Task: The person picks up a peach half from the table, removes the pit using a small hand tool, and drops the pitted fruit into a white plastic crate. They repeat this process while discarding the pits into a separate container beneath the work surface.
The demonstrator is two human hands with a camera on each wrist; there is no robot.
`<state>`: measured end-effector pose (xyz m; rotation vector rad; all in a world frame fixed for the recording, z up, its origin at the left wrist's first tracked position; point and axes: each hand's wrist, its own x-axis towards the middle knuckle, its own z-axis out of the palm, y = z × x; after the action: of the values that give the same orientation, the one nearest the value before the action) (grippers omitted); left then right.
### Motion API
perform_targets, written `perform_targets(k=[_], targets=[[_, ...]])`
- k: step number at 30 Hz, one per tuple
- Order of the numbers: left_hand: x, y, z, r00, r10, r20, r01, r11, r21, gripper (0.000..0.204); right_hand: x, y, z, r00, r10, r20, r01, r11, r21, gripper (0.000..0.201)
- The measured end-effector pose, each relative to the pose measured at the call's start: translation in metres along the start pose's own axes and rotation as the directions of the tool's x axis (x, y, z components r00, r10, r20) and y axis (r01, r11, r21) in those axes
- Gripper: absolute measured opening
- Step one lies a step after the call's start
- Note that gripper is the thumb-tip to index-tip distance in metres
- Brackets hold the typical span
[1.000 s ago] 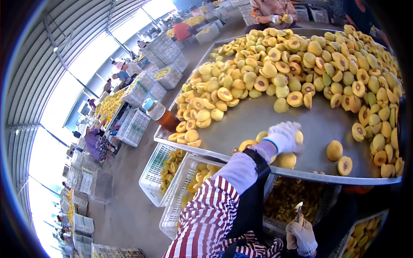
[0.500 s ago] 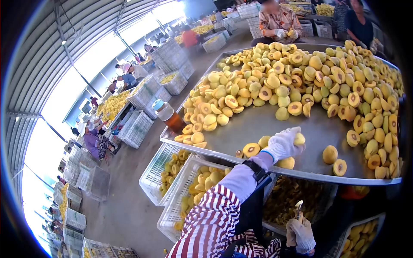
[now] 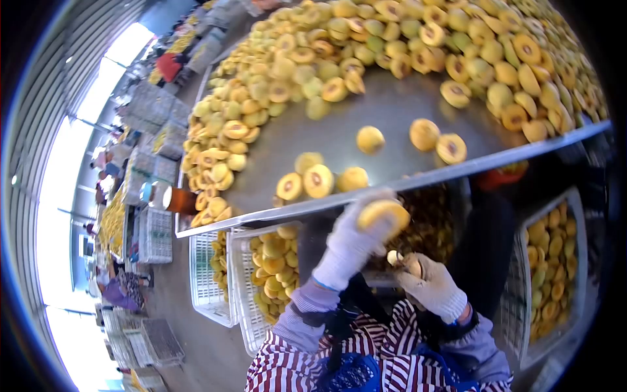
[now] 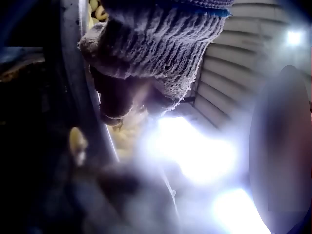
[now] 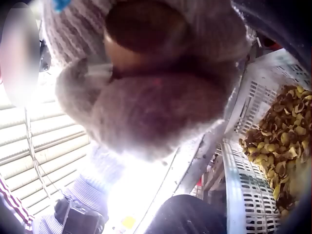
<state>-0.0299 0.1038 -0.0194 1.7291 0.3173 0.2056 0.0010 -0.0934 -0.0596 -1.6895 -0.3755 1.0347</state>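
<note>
1. Grasped in the gloved left hand (image 3: 353, 238) is a fruit half (image 3: 384, 218), held by the near edge of the metal table (image 3: 392, 111); whether the edge is touched cannot be told.
2. Just right of it and nearer, a small tool (image 3: 411, 264) is clasped in the gloved right hand (image 3: 436, 287). Its pale tip is seen apart from the fruit.
3. The step in hand is judged to be the pairing of fruit and tool so that the stone can be dug out. For the next move, the fruit should be steadied and the tip worked into its middle.
4. Yellow and rounded, the held fruit is blurred; no stone can be made out. Beyond, from left to right, brown centres are shown by several loose halves (image 3: 318, 181).
</note>
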Motion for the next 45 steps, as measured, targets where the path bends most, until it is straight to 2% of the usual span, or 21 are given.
perform_targets(k=[1, 3, 7, 8, 11, 16, 19, 22, 25, 28, 29, 30, 31, 32, 33, 34, 35, 36, 40, 43, 45], targets=[[0.001, -0.003, -0.002, 0.939, -0.341, 0.041, 0.319, 0.823, -0.471, 0.040, -0.006, -0.014, -0.007, 0.988, 0.146, 0.045, -0.149, 0.985, 0.090, 0.042], [-0.004, -0.010, 0.006, 0.975, -0.223, 0.012, 0.186, 0.780, -0.597, 0.043, -0.012, -0.026, -0.012, 0.978, 0.203, 0.047, -0.207, 0.968, 0.141, 0.043], [-0.012, -0.019, 0.021, 0.982, -0.136, 0.132, 0.188, 0.619, -0.762, 0.060, -0.010, -0.020, -0.005, 0.999, 0.036, 0.020, -0.037, 0.998, 0.057, 0.045], [-0.015, -0.014, 0.029, 0.983, -0.173, 0.054, 0.164, 0.718, -0.677, 0.072, -0.009, -0.019, -0.006, 1.000, 0.018, 0.019, -0.019, 1.000, 0.014, 0.046], [-0.023, -0.004, 0.040, 0.970, -0.229, 0.083, 0.225, 0.710, -0.667, 0.065, -0.009, -0.019, -0.007, 1.000, -0.020, -0.014, 0.019, 0.999, -0.036, 0.049], [-0.030, -0.009, 0.058, 0.994, -0.106, 0.001, 0.086, 0.803, -0.590, 0.061, -0.010, -0.009, -0.003, 0.993, -0.067, -0.096, 0.064, 0.997, -0.033, 0.046], [-0.033, -0.006, 0.059, 0.994, -0.109, 0.010, 0.098, 0.843, -0.528, 0.061, -0.009, -0.001, -0.001, 0.995, -0.086, -0.046, 0.090, 0.991, 0.103, 0.044], [-0.026, -0.002, 0.052, 0.978, -0.165, 0.130, 0.209, 0.805, -0.555, 0.061, -0.010, -0.012, -0.009, 0.997, 0.026, 0.068, -0.036, 0.989, 0.146, 0.042], [-0.026, 0.006, 0.060, 0.980, -0.171, 0.105, 0.196, 0.706, -0.681, 0.059, -0.012, -0.014, -0.014, 0.997, 0.063, 0.048, -0.073, 0.968, 0.241, 0.039], [-0.029, 0.000, 0.055, 0.968, -0.218, 0.122, 0.240, 0.676, -0.696, 0.058, -0.014, -0.021, -0.019, 0.989, 0.112, -0.094, -0.051, 0.869, 0.492, 0.034], [-0.030, -0.003, 0.051, 0.961, -0.194, 0.195, 0.265, 0.846, -0.463, 0.060, -0.015, -0.023, -0.023, 0.989, 0.121, -0.085, -0.063, 0.865, 0.498, 0.033], [-0.030, -0.007, 0.046, 0.944, -0.190, 0.268, 0.247, 0.950, -0.194, 0.062, -0.016, -0.024, -0.026, 0.989, 0.130, -0.074, -0.075, 0.860, 0.505, 0.032], [-0.031, -0.012, 0.043, 0.920, -0.206, 0.334, 0.187, 0.978, 0.087, 0.065, -0.016, -0.025, -0.028, 0.989, 0.136, -0.060, -0.087, 0.856, 0.509, 0.031], [-0.035, -0.020, 0.044, 0.881, -0.330, 0.338, 0.322, 0.943, 0.082, 0.066, -0.016, -0.027, -0.024, 0.987, 0.107, -0.123, -0.038, 0.885, 0.464, 0.030], [-0.035, -0.022, 0.043, 0.902, -0.297, 0.312, 0.367, 0.910, -0.194, 0.065, -0.016, -0.025, -0.023, 0.986, 0.101, -0.131, -0.023, 0.869, 0.495, 0.029], [-0.034, -0.023, 0.043, 0.920, -0.274, 0.281, 0.379, 0.806, -0.454, 0.064, -0.016, -0.021, -0.022, 0.985, 0.098, -0.141, -0.009, 0.849, 0.528, 0.029], [-0.034, -0.024, 0.043, 0.932, -0.264, 0.247, 0.361, 0.640, -0.679, 0.064, -0.017, -0.019, -0.021, 0.983, 0.100, -0.152, 0.003, 0.827, 0.561, 0.028], [-0.031, -0.016, 0.045, 0.942, -0.224, 0.249, 0.330, 0.484, -0.811, 0.062, -0.019, -0.022, -0.023, 0.985, 0.121, -0.124, -0.025, 0.808, 0.589, 0.025], [-0.036, -0.018, 0.039, 0.900, -0.296, 0.321, 0.423, 0.772, -0.474, 0.056, -0.018, -0.020, -0.022, 0.982, 0.104, -0.157, 0.020, 0.770, 0.637, 0.023], [-0.037, -0.021, 0.043, 0.916, -0.365, 0.167, 0.401, 0.817, -0.415, 0.055, -0.019, -0.017, -0.027, 0.988, 0.095, -0.125, -0.010, 0.830, 0.558, 0.025], [-0.035, -0.022, 0.041, 0.928, -0.323, 0.187, 0.368, 0.710, -0.600, 0.056, -0.018, -0.011, -0.017, 0.991, 0.060, -0.120, -0.002, 0.901, 0.434, 0.029]])
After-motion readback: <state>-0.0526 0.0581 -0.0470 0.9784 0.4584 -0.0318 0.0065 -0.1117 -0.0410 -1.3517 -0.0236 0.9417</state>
